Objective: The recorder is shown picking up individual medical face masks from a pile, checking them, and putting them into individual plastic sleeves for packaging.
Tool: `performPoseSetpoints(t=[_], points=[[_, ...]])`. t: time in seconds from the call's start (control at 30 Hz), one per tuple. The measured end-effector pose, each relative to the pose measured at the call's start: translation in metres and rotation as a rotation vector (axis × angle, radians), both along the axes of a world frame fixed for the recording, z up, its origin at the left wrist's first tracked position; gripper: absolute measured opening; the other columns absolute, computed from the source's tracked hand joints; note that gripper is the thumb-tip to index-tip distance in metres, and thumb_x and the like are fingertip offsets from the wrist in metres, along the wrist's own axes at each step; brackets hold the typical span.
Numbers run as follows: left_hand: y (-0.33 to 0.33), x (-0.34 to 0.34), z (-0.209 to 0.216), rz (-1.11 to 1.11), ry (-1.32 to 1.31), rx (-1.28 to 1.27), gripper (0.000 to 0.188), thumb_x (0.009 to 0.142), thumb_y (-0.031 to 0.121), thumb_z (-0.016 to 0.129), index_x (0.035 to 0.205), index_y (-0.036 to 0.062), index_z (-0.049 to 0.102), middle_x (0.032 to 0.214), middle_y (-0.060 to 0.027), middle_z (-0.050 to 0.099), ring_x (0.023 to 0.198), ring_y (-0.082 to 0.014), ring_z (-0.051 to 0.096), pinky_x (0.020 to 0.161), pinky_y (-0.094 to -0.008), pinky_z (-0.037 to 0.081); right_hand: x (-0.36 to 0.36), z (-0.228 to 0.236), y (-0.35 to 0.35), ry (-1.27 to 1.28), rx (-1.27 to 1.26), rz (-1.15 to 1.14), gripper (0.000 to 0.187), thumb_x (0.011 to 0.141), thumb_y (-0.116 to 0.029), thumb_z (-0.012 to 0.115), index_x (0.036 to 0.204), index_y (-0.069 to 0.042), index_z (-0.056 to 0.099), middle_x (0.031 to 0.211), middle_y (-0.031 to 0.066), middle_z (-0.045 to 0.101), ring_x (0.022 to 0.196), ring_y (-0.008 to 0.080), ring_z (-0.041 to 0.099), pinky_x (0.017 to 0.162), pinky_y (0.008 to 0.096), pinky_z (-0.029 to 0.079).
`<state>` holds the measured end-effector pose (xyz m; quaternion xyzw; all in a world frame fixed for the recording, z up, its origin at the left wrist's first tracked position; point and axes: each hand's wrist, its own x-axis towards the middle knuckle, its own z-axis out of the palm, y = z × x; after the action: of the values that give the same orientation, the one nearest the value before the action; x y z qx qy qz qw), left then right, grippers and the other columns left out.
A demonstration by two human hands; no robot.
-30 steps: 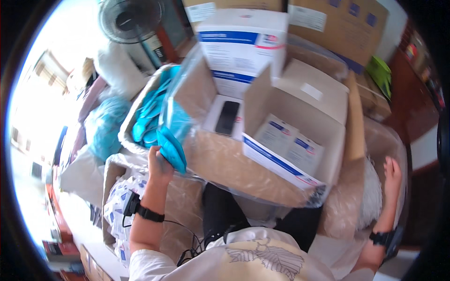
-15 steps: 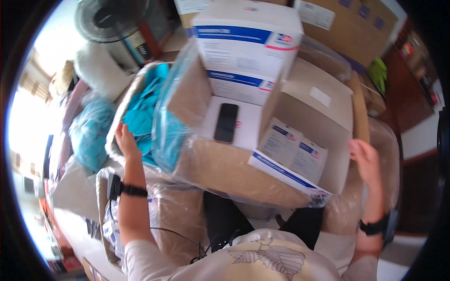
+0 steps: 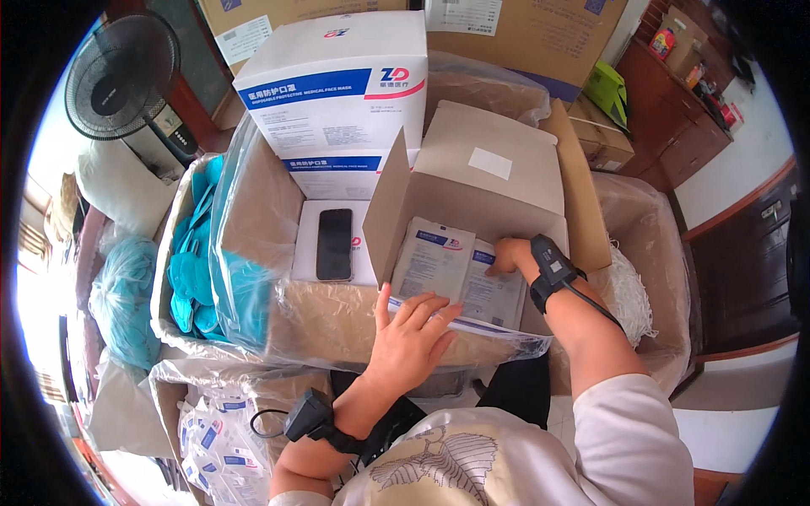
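Note:
In front of me an open white carton [image 3: 481, 173] with a grey-brown inside tilts toward me, its lid folded back. Flat face mask packets [image 3: 434, 261], white with blue bands, stand inside in two columns side by side. My left hand [image 3: 413, 337] lies over the carton's front edge, fingers spread, fingertips near the left column. Reaching into the carton, my right hand [image 3: 513, 255] has its fingers curled together at the upper part of the right column's front packet [image 3: 494, 291]. Its fingertips touch that packet; part of the grip is hidden.
A phone [image 3: 335, 244] lies on a white box left of the carton. White-and-blue boxes [image 3: 337, 101] are stacked behind it. Teal pieces [image 3: 190, 278] fill a plastic-lined box at left; small packets [image 3: 224, 443] fill another below. White strips [image 3: 629, 291] lie in a box at right.
Both hands have come inward from the sides: my left onto the carton's front edge, my right into the carton at the packets. The view has shifted, so the boxes appear further left.

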<state>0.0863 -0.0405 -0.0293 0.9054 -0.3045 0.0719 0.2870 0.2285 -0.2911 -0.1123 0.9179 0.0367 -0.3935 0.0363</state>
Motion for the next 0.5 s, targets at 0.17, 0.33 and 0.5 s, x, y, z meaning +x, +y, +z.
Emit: performPoseSetpoints(t=[0.17, 0.33, 0.5], points=[[-0.007, 0.001, -0.006, 0.063, 0.006, -0.025, 0.027, 0.078, 0.017, 0.061, 0.104, 0.0174, 0.058, 0.105, 0.0031, 0.056, 0.107, -0.0172, 0.048, 0.103, -0.053, 0.01, 0.005, -0.005, -0.006, -0.05, 0.019, 0.085, 0.045, 0.07, -0.039, 0.067, 0.095, -0.002, 0.064, 0.099, 0.0165, 0.062, 0.093, 0.0308, 0.059, 0.081, 0.0381, 0.046], [-0.009, 0.002, -0.009, 0.062, -0.015, -0.054, 0.021, 0.078, 0.016, 0.061, 0.099, 0.0169, 0.06, 0.101, 0.0031, 0.057, 0.106, -0.0179, 0.048, 0.103, -0.0526, 0.01, -0.007, 0.047, -0.001, -0.173, 0.161, 0.103, 0.039, 0.073, -0.033, 0.066, 0.102, -0.007, 0.062, 0.105, 0.0134, 0.06, 0.1, 0.0309, 0.056, 0.083, 0.0391, 0.045], [-0.011, 0.001, -0.009, 0.07, -0.037, -0.082, 0.02, 0.078, 0.015, 0.06, 0.098, 0.0169, 0.061, 0.101, 0.0021, 0.058, 0.106, -0.0188, 0.049, 0.103, -0.0517, 0.01, -0.022, 0.081, -0.014, -0.319, 0.284, 0.162, 0.033, 0.077, -0.027, 0.062, 0.102, -0.006, 0.057, 0.1, 0.016, 0.059, 0.096, 0.0343, 0.055, 0.081, 0.0406, 0.043]])
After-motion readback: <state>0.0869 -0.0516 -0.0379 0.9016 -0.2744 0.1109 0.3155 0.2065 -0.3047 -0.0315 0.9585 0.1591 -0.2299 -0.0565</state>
